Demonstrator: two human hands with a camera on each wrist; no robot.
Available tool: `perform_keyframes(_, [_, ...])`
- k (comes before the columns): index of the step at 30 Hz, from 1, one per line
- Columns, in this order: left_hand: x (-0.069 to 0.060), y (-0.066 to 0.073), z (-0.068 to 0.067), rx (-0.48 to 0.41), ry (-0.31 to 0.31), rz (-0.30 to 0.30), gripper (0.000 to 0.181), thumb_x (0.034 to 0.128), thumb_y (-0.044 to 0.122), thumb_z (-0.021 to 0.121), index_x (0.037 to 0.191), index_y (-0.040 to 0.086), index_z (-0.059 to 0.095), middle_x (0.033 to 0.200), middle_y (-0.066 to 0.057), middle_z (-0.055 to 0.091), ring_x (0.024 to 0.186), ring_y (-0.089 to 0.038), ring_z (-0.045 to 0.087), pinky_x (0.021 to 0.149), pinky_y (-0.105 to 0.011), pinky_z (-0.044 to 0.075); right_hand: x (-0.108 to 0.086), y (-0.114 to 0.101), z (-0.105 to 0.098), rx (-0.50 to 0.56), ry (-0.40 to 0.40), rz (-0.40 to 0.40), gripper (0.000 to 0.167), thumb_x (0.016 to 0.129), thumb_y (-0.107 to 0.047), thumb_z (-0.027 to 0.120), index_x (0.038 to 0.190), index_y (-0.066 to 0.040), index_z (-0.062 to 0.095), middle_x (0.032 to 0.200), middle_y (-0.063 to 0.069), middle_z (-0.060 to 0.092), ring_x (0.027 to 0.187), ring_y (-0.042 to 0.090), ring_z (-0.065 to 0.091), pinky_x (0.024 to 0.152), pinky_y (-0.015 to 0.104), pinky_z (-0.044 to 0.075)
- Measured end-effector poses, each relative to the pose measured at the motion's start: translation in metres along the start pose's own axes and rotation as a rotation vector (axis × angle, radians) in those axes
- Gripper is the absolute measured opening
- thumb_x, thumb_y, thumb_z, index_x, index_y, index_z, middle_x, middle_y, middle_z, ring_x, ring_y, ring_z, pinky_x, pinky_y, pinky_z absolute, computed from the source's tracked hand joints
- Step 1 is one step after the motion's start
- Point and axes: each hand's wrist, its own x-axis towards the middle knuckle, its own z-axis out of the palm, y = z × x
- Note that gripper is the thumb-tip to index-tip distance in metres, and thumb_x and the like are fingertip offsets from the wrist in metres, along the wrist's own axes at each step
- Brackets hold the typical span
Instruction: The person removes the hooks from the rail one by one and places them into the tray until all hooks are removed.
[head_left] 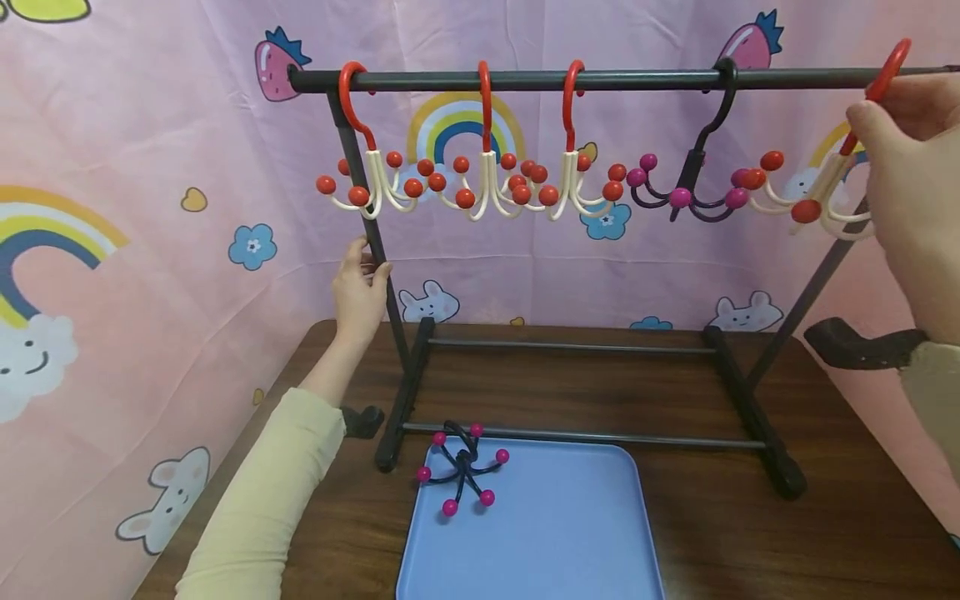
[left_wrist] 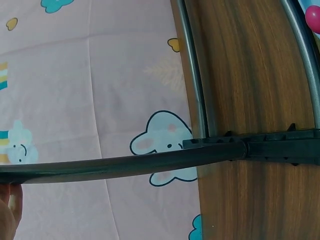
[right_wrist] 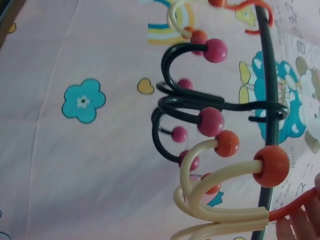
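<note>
My left hand grips the left post of a black rack; its fingertips show at the left edge of the left wrist view. At the upper right, my right hand pinches the red hook of a cream hanger with red balls. That hook overlaps the top bar; whether it rests there I cannot tell. Beside this hanger, a black hanger with magenta balls hangs from the bar. Several cream hangers with red hooks, one of them central, hang farther left.
A blue tray lies on the brown table, in front of the rack. Another black hanger with magenta balls lies at its back left corner. The rack's base has two crossbars, and patterned pink cloth stands behind and beside it.
</note>
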Motion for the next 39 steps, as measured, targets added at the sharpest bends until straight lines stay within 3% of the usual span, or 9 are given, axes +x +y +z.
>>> perform_keyframes(6, [0.0, 0.0, 0.0, -0.012, 0.008, 0.01, 0.041, 0.0861, 0.007, 0.06, 0.124, 0.003, 0.046, 0.1, -0.02, 0.06, 0.095, -0.031, 0.061, 0.082, -0.038, 0.053, -0.019, 0.011, -0.009, 0.012, 0.012, 0.029, 0.044, 0.081, -0.047, 0.057, 0.122, -0.03, 0.054, 0.114, -0.02, 0.054, 0.082, -0.005, 0.041, 0.042, 0.008, 0.033])
perform_keyframes(9, [0.001, -0.001, 0.0, -0.018, 0.01, 0.012, 0.041, 0.086, 0.006, 0.06, 0.124, 0.003, 0.046, 0.1, -0.02, 0.06, 0.095, -0.031, 0.061, 0.082, -0.039, 0.053, -0.026, 0.016, -0.009, 0.004, -0.005, 0.051, 0.044, 0.083, -0.046, 0.056, 0.124, -0.03, 0.052, 0.124, -0.019, 0.051, 0.099, -0.005, 0.042, 0.071, 0.01, 0.046])
perform_keyframes(13, [0.002, -0.001, 0.001, -0.002, 0.006, 0.008, 0.041, 0.0861, 0.007, 0.06, 0.124, 0.003, 0.046, 0.101, -0.02, 0.06, 0.095, -0.031, 0.061, 0.083, -0.039, 0.052, -0.033, 0.024, -0.006, -0.037, -0.018, 0.067, 0.045, 0.085, -0.047, 0.051, 0.127, -0.031, 0.049, 0.127, -0.019, 0.047, 0.117, -0.004, 0.033, 0.107, 0.02, 0.026])
perform_keyframes(16, [0.003, -0.002, 0.002, 0.003, 0.007, 0.008, 0.04, 0.0864, 0.008, 0.06, 0.124, 0.004, 0.046, 0.101, -0.02, 0.06, 0.095, -0.031, 0.061, 0.083, -0.038, 0.052, -0.04, 0.032, -0.005, -0.012, -0.032, 0.052, 0.045, 0.083, -0.046, 0.053, 0.125, -0.029, 0.051, 0.119, -0.019, 0.049, 0.088, -0.005, 0.044, 0.079, 0.012, 0.044])
perform_keyframes(20, [0.003, -0.003, 0.003, 0.0, -0.005, -0.004, 0.041, 0.0863, 0.008, 0.06, 0.124, 0.005, 0.046, 0.101, -0.02, 0.06, 0.095, -0.031, 0.061, 0.083, -0.039, 0.052, -0.056, 0.044, -0.001, 0.049, -0.056, 0.037, 0.04, 0.084, -0.04, 0.058, 0.121, -0.025, 0.055, 0.11, -0.013, 0.054, 0.064, 0.005, 0.041, 0.039, 0.013, 0.034])
perform_keyframes(24, [0.004, -0.003, 0.002, 0.004, -0.003, -0.014, 0.042, 0.0867, 0.009, 0.06, 0.126, 0.005, 0.045, 0.102, -0.019, 0.06, 0.096, -0.03, 0.061, 0.083, -0.038, 0.052, -0.069, 0.054, 0.008, 0.043, -0.015, 0.018, 0.033, 0.084, -0.033, 0.062, 0.115, -0.021, 0.062, 0.106, -0.013, 0.061, 0.079, 0.005, 0.05, 0.038, 0.012, 0.035])
perform_keyframes(29, [0.002, -0.004, 0.001, 0.0, -0.009, -0.015, 0.042, 0.0875, 0.009, 0.059, 0.127, 0.005, 0.044, 0.103, -0.019, 0.059, 0.097, -0.03, 0.06, 0.084, -0.038, 0.052, -0.086, 0.067, 0.024, 0.053, 0.018, -0.066, 0.025, 0.08, -0.02, 0.069, 0.104, -0.01, 0.068, 0.085, -0.021, 0.063, 0.088, 0.002, 0.057, 0.066, 0.009, 0.046])
perform_keyframes(36, [0.001, 0.0, 0.0, -0.009, -0.01, -0.028, 0.042, 0.0872, 0.009, 0.059, 0.127, 0.005, 0.044, 0.104, -0.019, 0.059, 0.098, -0.031, 0.06, 0.085, -0.038, 0.052, -0.116, 0.076, 0.045, 0.059, -0.126, -0.035, 0.025, 0.079, -0.019, 0.07, 0.102, -0.008, 0.067, 0.081, -0.023, 0.063, 0.072, -0.003, 0.059, 0.054, 0.008, 0.045])
perform_keyframes(39, [0.001, -0.001, 0.0, -0.006, -0.006, -0.022, 0.042, 0.0868, 0.008, 0.059, 0.126, 0.005, 0.045, 0.103, -0.019, 0.059, 0.097, -0.03, 0.06, 0.085, -0.037, 0.052, -0.132, 0.08, 0.055, 0.067, -0.195, -0.081, 0.026, 0.08, -0.019, 0.069, 0.102, -0.005, 0.067, 0.08, -0.022, 0.063, 0.078, -0.004, 0.061, 0.064, 0.007, 0.047])
